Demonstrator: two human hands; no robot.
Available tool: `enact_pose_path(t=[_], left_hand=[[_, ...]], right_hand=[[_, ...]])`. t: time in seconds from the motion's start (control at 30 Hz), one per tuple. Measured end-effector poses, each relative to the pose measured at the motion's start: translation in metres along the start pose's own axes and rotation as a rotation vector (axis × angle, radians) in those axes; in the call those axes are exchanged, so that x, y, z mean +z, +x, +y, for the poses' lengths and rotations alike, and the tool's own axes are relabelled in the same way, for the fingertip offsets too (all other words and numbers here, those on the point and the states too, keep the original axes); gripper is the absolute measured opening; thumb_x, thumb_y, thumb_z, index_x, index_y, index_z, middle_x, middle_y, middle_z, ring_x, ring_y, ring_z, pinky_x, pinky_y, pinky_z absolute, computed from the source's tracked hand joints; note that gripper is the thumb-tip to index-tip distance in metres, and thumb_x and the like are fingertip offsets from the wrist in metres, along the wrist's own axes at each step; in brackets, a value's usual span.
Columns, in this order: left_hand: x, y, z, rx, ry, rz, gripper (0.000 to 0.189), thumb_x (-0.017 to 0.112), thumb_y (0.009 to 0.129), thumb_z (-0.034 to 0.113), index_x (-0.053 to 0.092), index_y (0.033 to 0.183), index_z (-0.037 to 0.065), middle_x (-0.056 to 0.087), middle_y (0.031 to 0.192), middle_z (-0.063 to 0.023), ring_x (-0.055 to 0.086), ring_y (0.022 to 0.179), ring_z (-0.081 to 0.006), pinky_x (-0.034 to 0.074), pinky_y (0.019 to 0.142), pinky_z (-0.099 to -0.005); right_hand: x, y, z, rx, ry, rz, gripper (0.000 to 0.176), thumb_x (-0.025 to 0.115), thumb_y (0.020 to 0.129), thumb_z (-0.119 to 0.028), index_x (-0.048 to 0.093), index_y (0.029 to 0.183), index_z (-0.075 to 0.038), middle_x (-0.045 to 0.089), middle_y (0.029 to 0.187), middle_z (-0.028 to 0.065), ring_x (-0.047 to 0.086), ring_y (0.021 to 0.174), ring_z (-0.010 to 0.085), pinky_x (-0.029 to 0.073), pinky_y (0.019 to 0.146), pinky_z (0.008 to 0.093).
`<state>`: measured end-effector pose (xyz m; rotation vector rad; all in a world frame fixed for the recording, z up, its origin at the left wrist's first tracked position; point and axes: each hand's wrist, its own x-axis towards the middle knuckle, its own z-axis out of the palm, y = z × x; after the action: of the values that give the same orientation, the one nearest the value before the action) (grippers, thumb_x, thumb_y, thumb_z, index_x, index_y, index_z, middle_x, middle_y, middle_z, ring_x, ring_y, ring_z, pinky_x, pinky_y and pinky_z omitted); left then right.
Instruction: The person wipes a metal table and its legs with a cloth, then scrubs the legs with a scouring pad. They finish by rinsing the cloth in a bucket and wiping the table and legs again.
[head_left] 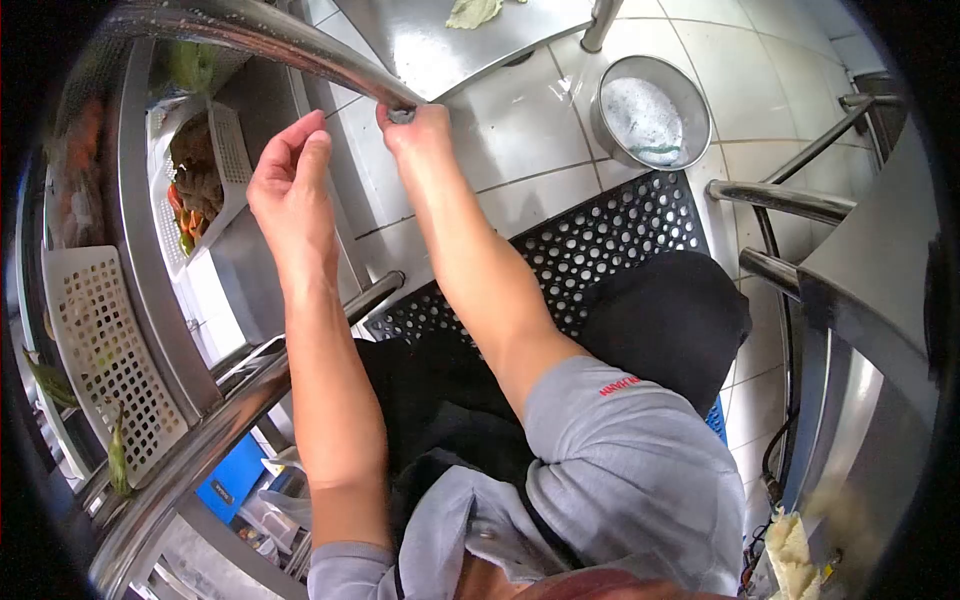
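Observation:
My right hand [420,132] is stretched forward and closed around a small grey pad [401,116], mostly hidden by the fingers. It presses against the lower end of a shiny metal tube [300,42]. My left hand [290,185] is raised to the left of it, fingers loosely curled and thumb apart, with nothing in it. Beyond my right arm, a round metal pot [606,132] stands on the tiled floor, holding white suds [640,108] and a bit of something green at its near side.
A black perforated rubber mat [620,215] lies under my knees. Left, a metal rack holds a white perforated crate [115,350] and another crate [232,140] with vegetables. A metal shelf [440,50] with a leaf is ahead. Metal legs [785,200] stand at right.

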<state>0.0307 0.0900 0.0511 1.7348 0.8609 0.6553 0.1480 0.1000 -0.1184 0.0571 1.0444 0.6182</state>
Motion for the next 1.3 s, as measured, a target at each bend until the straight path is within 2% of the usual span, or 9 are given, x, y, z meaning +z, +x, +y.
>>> enact_pose_path(t=[0.13,0.3,0.5,0.6,0.73,0.83,0.97,1.17,1.3], left_hand=[[-0.010,0.001,-0.003,-0.004,0.010,0.054,0.023,0.064,0.089,0.008,0.068,0.110,-0.002,0.068,0.102,-0.0057,0.059,0.092,-0.0100,0.044,0.085,-0.0236],[-0.014,0.006,0.003,0.003,-0.028,0.071,0.025,0.067,0.089,0.012,0.068,0.112,0.003,0.069,0.108,-0.0057,0.061,0.098,-0.0117,0.045,0.086,-0.0258],[-0.011,0.009,-0.004,0.007,-0.021,0.057,0.024,0.066,0.089,0.014,0.069,0.111,0.003,0.069,0.106,-0.0036,0.060,0.096,-0.0097,0.044,0.084,-0.0255],[-0.019,0.009,-0.001,-0.063,0.180,-0.113,0.030,0.064,0.091,0.019,0.067,0.113,0.000,0.069,0.106,-0.0051,0.060,0.098,-0.0116,0.044,0.087,-0.0269],[-0.025,0.014,-0.013,-0.004,0.518,-0.290,0.042,0.065,0.088,0.025,0.064,0.117,-0.004,0.071,0.100,-0.0165,0.066,0.093,-0.0192,0.049,0.086,-0.0313],[-0.024,0.012,-0.012,-0.011,0.641,-0.369,0.045,0.065,0.087,0.029,0.064,0.117,-0.004,0.070,0.102,-0.0175,0.066,0.094,-0.0217,0.049,0.087,-0.0326],[-0.021,0.011,-0.008,0.005,0.650,-0.388,0.048,0.065,0.087,0.032,0.062,0.120,-0.003,0.070,0.104,-0.0193,0.067,0.097,-0.0239,0.049,0.087,-0.0344],[-0.025,0.008,-0.009,0.044,0.765,-0.428,0.049,0.065,0.088,0.034,0.062,0.123,0.000,0.068,0.108,-0.0227,0.066,0.103,-0.0303,0.049,0.091,-0.0370],[-0.014,0.003,0.000,0.030,0.703,-0.434,0.050,0.064,0.088,0.036,0.060,0.126,0.002,0.066,0.113,-0.0248,0.064,0.107,-0.0338,0.048,0.093,-0.0390]], right_hand=[[-0.039,0.090,-0.023,0.056,0.097,-0.126,0.031,0.033,0.098,-0.014,0.049,0.124,-0.008,0.049,0.130,0.0153,0.050,0.115,0.0329,0.048,0.088,0.0550],[0.010,-0.006,-0.007,0.023,-0.045,-0.013,0.038,0.033,0.098,-0.025,0.048,0.131,-0.011,0.048,0.133,0.0132,0.042,0.127,0.0325,0.041,0.095,0.0572],[-0.033,0.108,-0.043,0.192,0.021,-0.127,0.040,0.035,0.095,-0.028,0.049,0.128,-0.011,0.051,0.130,0.0119,0.045,0.124,0.0317,0.036,0.098,0.0570],[-0.017,0.037,-0.024,-0.054,-0.113,-0.001,0.039,0.033,0.094,-0.026,0.050,0.126,-0.010,0.055,0.124,0.0127,0.051,0.115,0.0325,0.040,0.093,0.0561],[-0.021,0.056,-0.028,-0.034,-0.237,-0.077,0.037,0.032,0.095,-0.023,0.050,0.124,-0.009,0.056,0.121,0.0128,0.053,0.108,0.0326,0.042,0.089,0.0562],[-0.030,0.076,-0.038,-0.038,-0.209,-0.073,0.034,0.033,0.095,-0.019,0.049,0.123,-0.009,0.055,0.122,0.0133,0.052,0.110,0.0330,0.043,0.088,0.0557],[-0.016,0.018,-0.015,-0.113,-0.128,0.021,0.031,0.035,0.095,-0.016,0.050,0.121,-0.007,0.055,0.122,0.0145,0.052,0.111,0.0331,0.045,0.085,0.0539],[-0.040,0.100,-0.043,-0.017,-0.281,-0.091,0.033,0.036,0.094,-0.019,0.051,0.123,-0.011,0.048,0.132,0.0143,0.048,0.117,0.0331,0.043,0.084,0.0555],[-0.009,-0.004,-0.006,-0.231,-0.272,0.056,0.031,0.039,0.094,-0.016,0.052,0.122,-0.012,0.046,0.130,0.0099,0.044,0.113,0.0285,0.040,0.089,0.0515]])
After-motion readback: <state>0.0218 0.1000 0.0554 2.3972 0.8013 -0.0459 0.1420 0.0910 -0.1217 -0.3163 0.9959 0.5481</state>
